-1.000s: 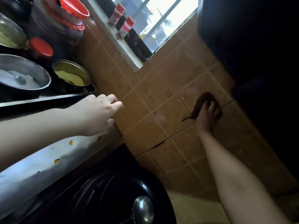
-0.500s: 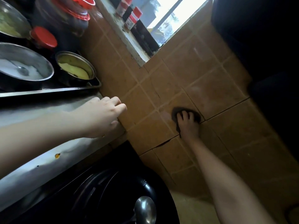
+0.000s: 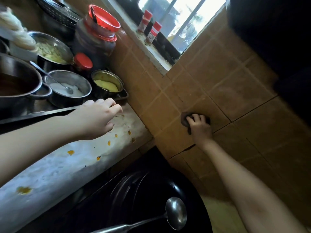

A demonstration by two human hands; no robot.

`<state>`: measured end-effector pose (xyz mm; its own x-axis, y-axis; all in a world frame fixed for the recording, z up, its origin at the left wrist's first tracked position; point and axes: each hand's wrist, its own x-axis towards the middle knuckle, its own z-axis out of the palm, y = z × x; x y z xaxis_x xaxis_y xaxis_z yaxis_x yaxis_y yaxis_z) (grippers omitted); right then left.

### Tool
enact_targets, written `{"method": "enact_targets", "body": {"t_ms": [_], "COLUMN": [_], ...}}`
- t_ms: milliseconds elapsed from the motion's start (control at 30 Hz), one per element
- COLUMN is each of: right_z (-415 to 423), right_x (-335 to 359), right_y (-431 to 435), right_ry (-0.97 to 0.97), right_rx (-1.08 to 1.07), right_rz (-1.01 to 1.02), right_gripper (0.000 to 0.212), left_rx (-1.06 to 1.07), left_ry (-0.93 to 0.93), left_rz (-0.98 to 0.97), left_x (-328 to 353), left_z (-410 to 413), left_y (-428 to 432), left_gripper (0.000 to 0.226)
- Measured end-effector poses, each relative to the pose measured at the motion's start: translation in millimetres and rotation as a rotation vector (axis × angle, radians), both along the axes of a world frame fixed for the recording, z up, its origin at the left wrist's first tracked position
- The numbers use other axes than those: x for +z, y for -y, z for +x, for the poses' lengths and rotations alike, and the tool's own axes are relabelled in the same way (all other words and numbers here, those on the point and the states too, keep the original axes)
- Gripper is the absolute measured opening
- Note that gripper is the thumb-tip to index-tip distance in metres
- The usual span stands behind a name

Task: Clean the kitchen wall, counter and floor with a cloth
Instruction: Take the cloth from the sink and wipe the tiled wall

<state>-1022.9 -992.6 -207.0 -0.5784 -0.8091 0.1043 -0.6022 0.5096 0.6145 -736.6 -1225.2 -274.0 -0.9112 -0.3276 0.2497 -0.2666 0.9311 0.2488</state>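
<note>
Closest to me, a steel ladle [image 3: 175,212] lies in a wide black pan [image 3: 151,190] below the counter edge. Above it the pale counter [image 3: 58,169] runs up to the tiled wall [image 3: 227,91] and carries scattered orange spots [image 3: 70,152].

My left hand [image 3: 97,118] is over the far end of the counter, just short of the wall. Its fingers are loosely curled and I see nothing in them. I cannot tell whether the hand rests on the surface or sits just above it.

My right hand [image 3: 199,126] is out on the wall with the arm stretched forward. Its fingers are bent over a dark cloth [image 3: 184,121] and clamp it against a brown tile, beside a dark grout line. The cloth shows as a rounded lump to the left of the knuckles, with a small bit below the thumb side. The rest is hidden under the hand.

Farther back, a dark tray [image 3: 50,112] holds a small steel bowl [image 3: 107,81] with something yellow and a second bowl [image 3: 67,86] with white powder and a spoon. Behind them stands a big jar [image 3: 97,36] with a red lid. Two red-capped bottles [image 3: 155,31] stand on the sill under the bright window [image 3: 185,17].
</note>
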Motion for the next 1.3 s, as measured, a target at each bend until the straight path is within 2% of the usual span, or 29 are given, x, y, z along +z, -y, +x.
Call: {"method": "enact_targets", "body": {"t_ms": [367,500,667,967,1300], "right_z": [96.2,130.8,165.6,213.6,271.0], "right_x": [0.6,-10.8,-16.9,-25.5,-41.1], "right_y": [-5.7,-31.0,-78.6,-186.2,-324.5], "right_ry": [0.193,0.172,0.267,0.323,0.309], "right_rx": [0.062,0.065,-0.062,-0.29,-0.54], "right_rz": [-0.212,-0.243,-0.229,-0.31,-0.398], "right_gripper": [0.05,0.054,0.054,0.056,0.05], "left_rx": [-0.088,-0.156,-0.275,-0.555,-0.836], "left_ry": [0.022,0.007,0.058,0.09,0.231], "left_rz": [0.021,0.0,0.004,-0.049,-0.145], "left_x": [50.8,62.4,70.2,77.4,56.9], "left_z": [45.4,49.8,41.4,1.2,-16.9], "left_y": [-34.4,-49.8,-83.8,-174.4,-296.1], "left_gripper": [0.043,0.044,0.044,0.046,0.047]}}
